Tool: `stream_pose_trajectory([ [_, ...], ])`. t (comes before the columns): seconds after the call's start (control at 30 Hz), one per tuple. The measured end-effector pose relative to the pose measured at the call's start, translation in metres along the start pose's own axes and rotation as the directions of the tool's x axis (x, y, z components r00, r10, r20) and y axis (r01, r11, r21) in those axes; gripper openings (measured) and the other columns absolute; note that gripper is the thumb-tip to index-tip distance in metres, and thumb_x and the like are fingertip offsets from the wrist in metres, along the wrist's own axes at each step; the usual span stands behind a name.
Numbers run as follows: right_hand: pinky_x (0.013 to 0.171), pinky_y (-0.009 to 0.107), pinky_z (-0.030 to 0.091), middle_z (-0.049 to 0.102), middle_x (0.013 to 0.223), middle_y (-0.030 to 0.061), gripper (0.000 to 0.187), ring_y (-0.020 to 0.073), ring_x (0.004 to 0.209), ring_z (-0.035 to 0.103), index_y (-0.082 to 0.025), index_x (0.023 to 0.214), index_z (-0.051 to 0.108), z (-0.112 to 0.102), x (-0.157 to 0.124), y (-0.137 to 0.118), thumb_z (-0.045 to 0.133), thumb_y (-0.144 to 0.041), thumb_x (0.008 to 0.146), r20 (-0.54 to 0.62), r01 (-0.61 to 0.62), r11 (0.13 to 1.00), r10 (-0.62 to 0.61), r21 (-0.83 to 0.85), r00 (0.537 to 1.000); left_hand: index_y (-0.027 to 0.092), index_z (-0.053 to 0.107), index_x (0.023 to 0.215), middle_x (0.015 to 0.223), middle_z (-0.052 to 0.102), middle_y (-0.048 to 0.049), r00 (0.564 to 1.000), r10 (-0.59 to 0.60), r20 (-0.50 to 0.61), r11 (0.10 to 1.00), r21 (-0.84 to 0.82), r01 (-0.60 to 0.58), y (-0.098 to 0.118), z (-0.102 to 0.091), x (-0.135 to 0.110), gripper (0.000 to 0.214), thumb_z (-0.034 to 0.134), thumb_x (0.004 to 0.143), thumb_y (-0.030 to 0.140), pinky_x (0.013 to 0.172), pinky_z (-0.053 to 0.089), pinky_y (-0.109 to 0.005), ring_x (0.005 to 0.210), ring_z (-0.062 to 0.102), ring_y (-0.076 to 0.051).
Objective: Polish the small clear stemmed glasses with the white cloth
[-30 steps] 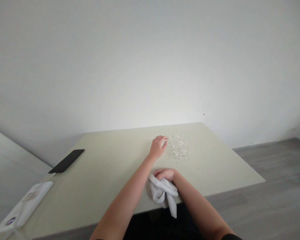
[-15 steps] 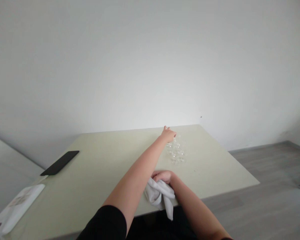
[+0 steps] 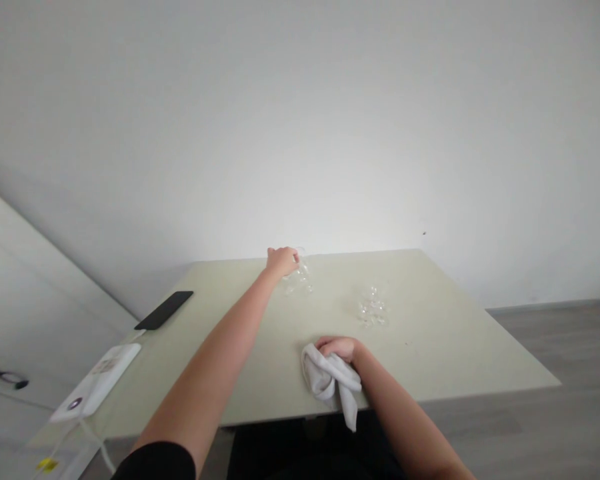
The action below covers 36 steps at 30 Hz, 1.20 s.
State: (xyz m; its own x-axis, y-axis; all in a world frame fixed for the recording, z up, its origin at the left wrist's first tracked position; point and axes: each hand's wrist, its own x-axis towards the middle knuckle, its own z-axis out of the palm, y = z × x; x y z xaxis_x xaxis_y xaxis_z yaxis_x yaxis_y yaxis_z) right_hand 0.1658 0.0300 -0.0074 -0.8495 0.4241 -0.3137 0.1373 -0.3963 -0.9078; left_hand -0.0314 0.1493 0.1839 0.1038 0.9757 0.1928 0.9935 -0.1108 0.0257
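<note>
My left hand (image 3: 283,261) reaches out over the far middle of the table, fingers curled on a clear, shiny see-through object (image 3: 303,277). The object's outline is too faint to tell its kind. Close to the front edge, my right hand (image 3: 337,347) is closed on a bunched white cloth (image 3: 323,380). One end of the cloth hangs over the table edge. Right of centre, apart from both hands, more clear shiny pieces (image 3: 373,308) stand grouped on the table; their number and exact shape are hard to make out.
The pale table (image 3: 460,353) meets a white wall (image 3: 300,133) at the back. At its left side lie a flat black slab (image 3: 165,311) and a white box-like device (image 3: 100,380) with a cable. A white cabinet (image 3: 40,293) stands to the left; grey floor (image 3: 545,440) shows at right.
My left hand has moved left, away from the group of clear pieces, carrying a clear object. My right hand stays on the cloth at the front edge. The view has turned slightly left.
</note>
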Motion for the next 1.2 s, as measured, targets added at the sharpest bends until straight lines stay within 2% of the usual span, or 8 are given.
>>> stream_pose_trajectory([
  [0.17,0.049,0.02,0.04,0.061,0.064,0.0029,0.026,0.012,0.054,0.053,-0.008,0.076,0.063,0.002,-0.001,-0.001,0.057,-0.019,0.054,-0.01,-0.013,1.0,0.013,0.004,1.0,0.027,0.071,0.087,0.099,0.074,-0.0035,0.98,-0.171,0.103,0.981,0.112,0.16,-0.061,0.006,-0.022,0.02,0.059,0.071,0.03,0.092,0.033,-0.037,0.101,0.063,-0.025],
  [0.33,0.052,0.022,0.04,0.061,0.067,0.0039,0.03,0.0132,0.058,0.053,-0.008,0.079,0.063,0.004,-0.003,-0.001,0.055,-0.018,0.052,-0.089,-0.018,1.0,0.016,-0.022,0.996,0.026,0.071,0.087,0.098,0.073,-0.0053,0.958,-0.255,0.13,0.961,0.146,0.236,-0.091,0.01,-0.035,0.021,0.059,0.069,0.025,0.092,0.033,-0.04,0.102,0.063,-0.027],
  [0.63,0.052,0.023,0.041,0.061,0.067,0.0054,0.032,0.0144,0.059,0.053,-0.008,0.078,0.064,0.007,-0.007,-0.007,0.056,-0.019,0.048,-0.091,-0.026,0.999,0.022,-0.041,0.996,0.021,0.07,0.089,0.106,0.071,-0.0126,0.926,-0.334,0.175,0.933,0.205,0.297,-0.094,0.0,-0.042,0.021,0.06,0.072,0.025,0.095,0.034,-0.044,0.105,0.062,-0.03],
  [0.83,0.053,0.022,0.042,0.063,0.069,0.0053,0.033,0.0141,0.059,0.055,-0.008,0.08,0.064,0.006,-0.005,-0.005,0.055,-0.018,0.05,-0.124,-0.03,0.999,0.025,-0.038,0.992,0.021,0.072,0.083,0.094,0.073,-0.0122,0.903,-0.35,0.248,0.928,0.225,0.298,-0.091,-0.013,-0.042,0.019,0.062,0.07,0.03,0.092,0.036,-0.043,0.099,0.064,-0.03],
  [0.93,0.052,0.022,0.042,0.062,0.068,0.0047,0.03,0.0134,0.057,0.054,-0.008,0.079,0.064,0.004,-0.003,-0.004,0.056,-0.018,0.052,-0.084,-0.03,0.999,0.027,-0.039,0.996,0.019,0.07,0.097,0.105,0.071,-0.015,0.905,-0.372,0.204,0.911,0.264,0.315,-0.082,-0.023,-0.042,0.029,0.062,0.072,0.032,0.093,0.035,-0.043,0.104,0.061,-0.032],
  [1.03,0.05,0.021,0.04,0.061,0.066,0.0038,0.026,0.0126,0.056,0.053,-0.008,0.078,0.063,0.003,-0.003,-0.003,0.056,-0.018,0.055,-0.052,-0.021,0.999,0.02,-0.027,0.998,0.017,0.061,0.115,0.112,0.068,-0.0164,0.956,-0.294,0.017,0.922,0.267,0.279,-0.055,-0.034,-0.045,0.041,0.058,0.078,0.033,0.094,0.034,-0.045,0.109,0.059,-0.033],
  [1.13,0.049,0.02,0.04,0.061,0.064,0.0028,0.024,0.0117,0.055,0.053,-0.008,0.077,0.063,0.003,-0.003,-0.004,0.056,-0.016,0.056,-0.052,-0.02,1.0,0.019,-0.016,0.998,0.02,0.056,0.122,0.113,0.067,-0.013,0.998,-0.042,-0.055,0.99,0.13,0.048,-0.007,-0.041,-0.051,0.044,0.055,0.082,0.038,0.094,0.035,-0.044,0.108,0.059,-0.031],
  [1.2,0.049,0.02,0.04,0.062,0.063,0.0022,0.023,0.0114,0.054,0.053,-0.009,0.077,0.063,0.003,-0.003,-0.005,0.055,-0.016,0.057,-0.046,-0.029,0.999,0.028,-0.014,0.999,0.023,0.057,0.12,0.113,0.067,-0.0082,0.981,0.175,-0.082,0.985,0.005,-0.175,0.03,-0.041,-0.058,0.039,0.053,0.085,0.038,0.096,0.036,-0.04,0.108,0.058,-0.027],
])
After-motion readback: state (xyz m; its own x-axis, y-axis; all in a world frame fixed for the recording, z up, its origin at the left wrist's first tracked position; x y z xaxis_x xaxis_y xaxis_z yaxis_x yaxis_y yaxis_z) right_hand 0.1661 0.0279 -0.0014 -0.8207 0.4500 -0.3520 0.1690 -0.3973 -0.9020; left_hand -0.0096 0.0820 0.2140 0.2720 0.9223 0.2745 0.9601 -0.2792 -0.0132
